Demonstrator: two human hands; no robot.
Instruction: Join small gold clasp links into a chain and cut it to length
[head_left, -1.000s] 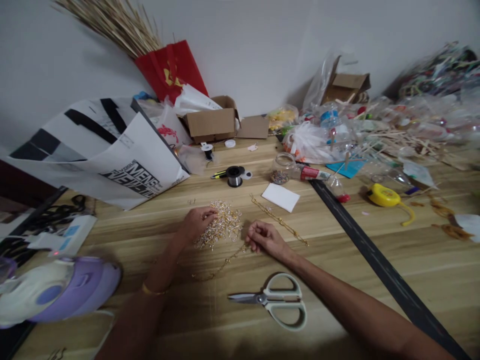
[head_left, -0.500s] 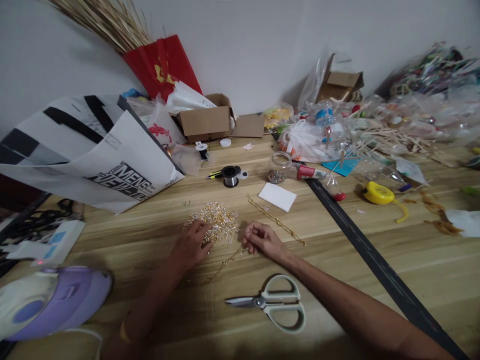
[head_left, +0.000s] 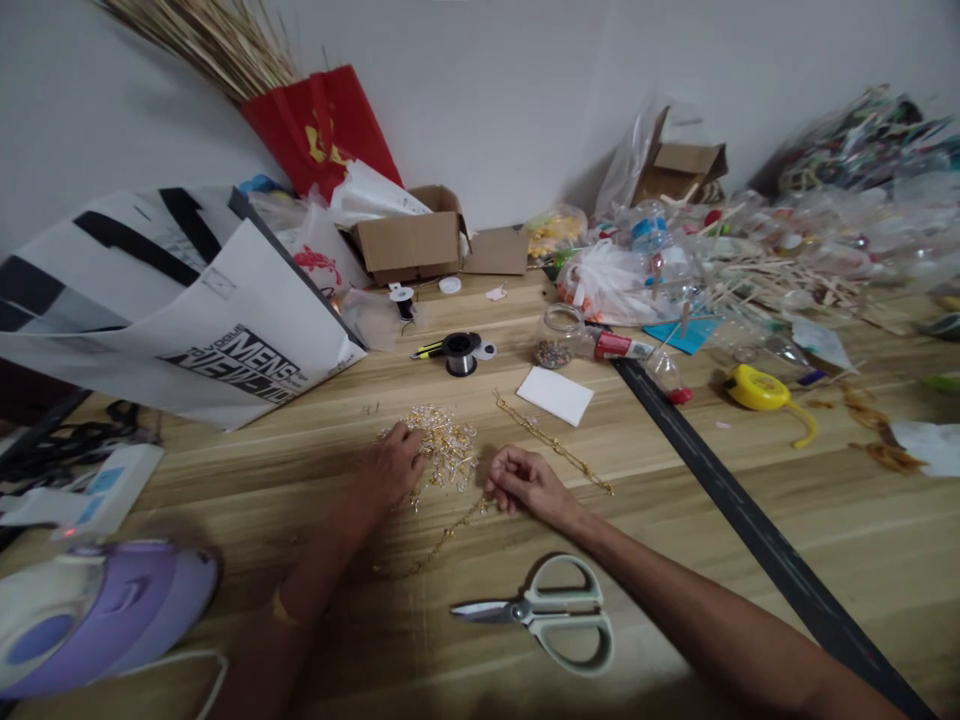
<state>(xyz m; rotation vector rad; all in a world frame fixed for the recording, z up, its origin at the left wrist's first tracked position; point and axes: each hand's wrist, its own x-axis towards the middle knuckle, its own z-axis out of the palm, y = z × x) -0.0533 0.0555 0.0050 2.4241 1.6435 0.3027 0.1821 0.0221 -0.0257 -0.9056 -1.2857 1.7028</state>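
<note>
Head view: I see the right hand (head_left: 527, 482) pinching one end of a gold chain (head_left: 448, 532) trailing down-left across the table (head_left: 255, 470). Left hand (head_left: 394, 465) at the bead pile (head_left: 448, 440), fingers curled; cannot tell its grip. I judge the chain light, limp, tangle-prone; best held by an end link.

A single camera, worn on the person's head, looks forward and steeply down over the table (head_left: 720, 560). The arms (head_left: 675, 605) come in from the lower edge, so the view runs along them — outward, as the wearer sees. Its middle falls a little above the left hand (head_left: 394, 465) and right hand (head_left: 529, 480), both at close range. The scissors (head_left: 529, 610) lie nearer the lens, while the wall (head_left: 510, 110) closes the top. The view is wide — the bag (head_left: 225, 310) is cut by its left edge, the bottles (head_left: 847, 235) reach toward its right.
</note>
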